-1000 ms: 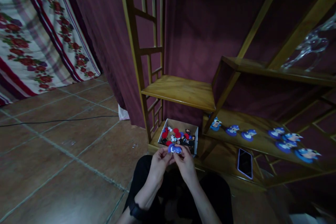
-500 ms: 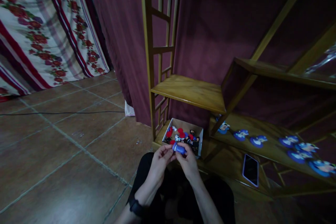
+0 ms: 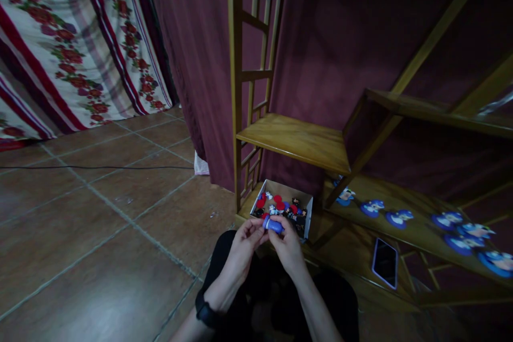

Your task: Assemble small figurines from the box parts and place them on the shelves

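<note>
Between my two hands, in front of my knees, is a small blue-violet figurine (image 3: 274,225), lying sideways with a round disc-like end toward the left. The fingertips of my left hand (image 3: 245,240) pinch that disc end. My right hand (image 3: 289,246) grips the body from the other side, thumb and forefinger on it. Details of its far side are hidden by the fingers. Just beyond the hands stands an open cardboard box (image 3: 309,219) with several small red, black, white and blue figures jumbled inside.
On the low shelf at right stand several blue-and-white figurines (image 3: 372,207) on round bases. A phone (image 3: 385,263) lies on the ledge before them. A wooden shelf board (image 3: 296,139) juts above the box, beside an upright post (image 3: 235,85). A cable (image 3: 100,167) crosses the tiled floor.
The view has shifted slightly, so the shelves and box appear a little further right. Both hands keep their hold on the figurine, with hardly any visible movement.
</note>
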### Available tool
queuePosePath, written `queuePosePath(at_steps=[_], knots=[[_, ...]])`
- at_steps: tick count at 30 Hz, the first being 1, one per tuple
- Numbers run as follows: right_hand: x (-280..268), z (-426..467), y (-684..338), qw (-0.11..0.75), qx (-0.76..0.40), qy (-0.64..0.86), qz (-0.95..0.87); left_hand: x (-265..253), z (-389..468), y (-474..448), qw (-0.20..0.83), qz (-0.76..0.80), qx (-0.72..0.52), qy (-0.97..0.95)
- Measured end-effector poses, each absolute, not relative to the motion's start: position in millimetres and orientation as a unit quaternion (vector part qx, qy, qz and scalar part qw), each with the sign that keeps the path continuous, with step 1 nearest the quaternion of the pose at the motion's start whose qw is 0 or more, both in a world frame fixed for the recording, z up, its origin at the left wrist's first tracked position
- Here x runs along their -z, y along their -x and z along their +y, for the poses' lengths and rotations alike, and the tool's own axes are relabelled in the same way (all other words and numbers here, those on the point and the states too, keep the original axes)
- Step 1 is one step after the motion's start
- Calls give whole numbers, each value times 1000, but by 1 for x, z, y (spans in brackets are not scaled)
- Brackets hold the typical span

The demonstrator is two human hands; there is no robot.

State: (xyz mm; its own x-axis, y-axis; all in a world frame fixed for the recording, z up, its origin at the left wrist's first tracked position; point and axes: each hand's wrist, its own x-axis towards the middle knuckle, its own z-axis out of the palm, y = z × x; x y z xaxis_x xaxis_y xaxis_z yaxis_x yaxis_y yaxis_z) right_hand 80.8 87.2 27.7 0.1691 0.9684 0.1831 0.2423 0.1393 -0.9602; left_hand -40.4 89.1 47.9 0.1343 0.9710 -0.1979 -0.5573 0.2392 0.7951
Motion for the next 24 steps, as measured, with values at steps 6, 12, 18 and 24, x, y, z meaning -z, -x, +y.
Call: queuePosePath(at_steps=[6,12,18,24], knots=[[-30,89,-82,527,-348,548,-549,-49,87,39,705,342,-556,-277],[-32,90,-81,532,-332,557,-545,-45,89,39,698,347,-562,-276],[-31,91,-80,514,-366,539,-558,-44,93,42,695,357,-569,-257],[-33,88,-77,518,-427,507,-542,-43,95,44,699,351,-575,-240]])
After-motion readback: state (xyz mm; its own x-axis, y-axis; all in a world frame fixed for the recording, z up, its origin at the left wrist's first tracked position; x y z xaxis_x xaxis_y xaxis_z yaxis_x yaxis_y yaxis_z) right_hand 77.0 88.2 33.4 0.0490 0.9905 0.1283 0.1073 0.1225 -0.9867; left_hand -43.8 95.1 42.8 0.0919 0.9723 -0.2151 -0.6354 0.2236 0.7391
